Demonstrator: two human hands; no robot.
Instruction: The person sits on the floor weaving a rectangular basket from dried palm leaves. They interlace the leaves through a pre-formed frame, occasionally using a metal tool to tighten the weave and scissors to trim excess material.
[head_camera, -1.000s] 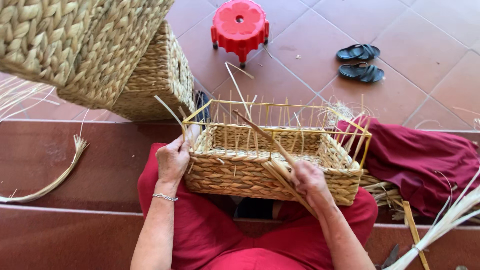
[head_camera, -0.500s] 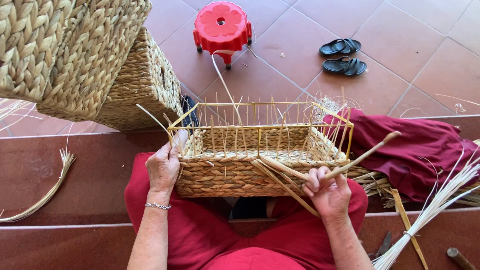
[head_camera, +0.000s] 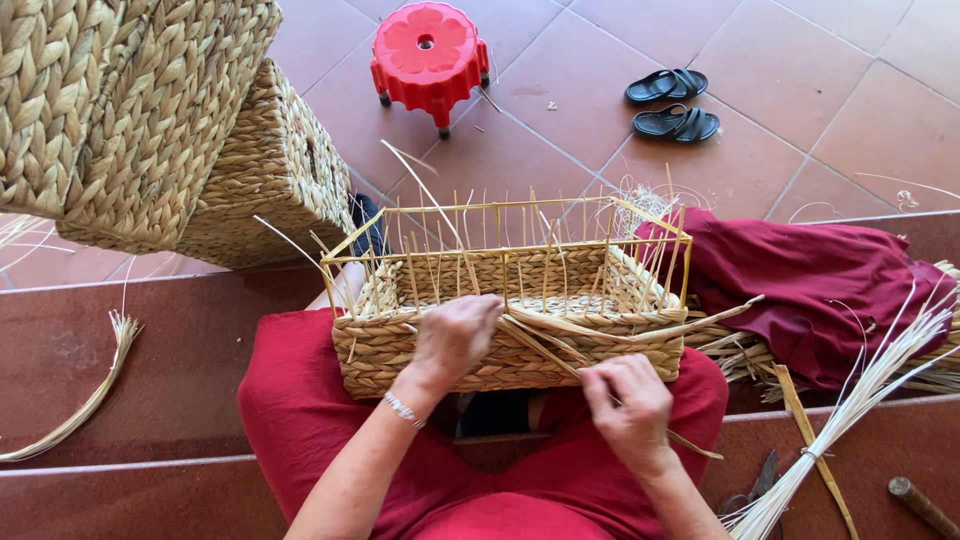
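A half-woven straw basket (head_camera: 520, 350) on a yellow wire frame (head_camera: 505, 210) rests on my lap, over red trousers (head_camera: 300, 400). My left hand (head_camera: 455, 340) presses on the basket's near rim, fingers curled over the weave. My right hand (head_camera: 628, 410) sits just below the near wall, to the right, pinching flat straw strands (head_camera: 545, 345) that run from the basket's front up to the right. Several loose strand ends stick up inside the frame.
Finished woven baskets (head_camera: 150, 110) are stacked at the upper left. A red plastic stool (head_camera: 428, 50) and black sandals (head_camera: 672, 105) stand on the tiled floor. A maroon cloth (head_camera: 810, 290) lies right, a reed bundle (head_camera: 850, 400) beside it, and loose reeds (head_camera: 85, 400) at left.
My left hand moved from the basket's left corner to the middle of the near rim. My right hand dropped lower, drawing the strands down across the front wall.
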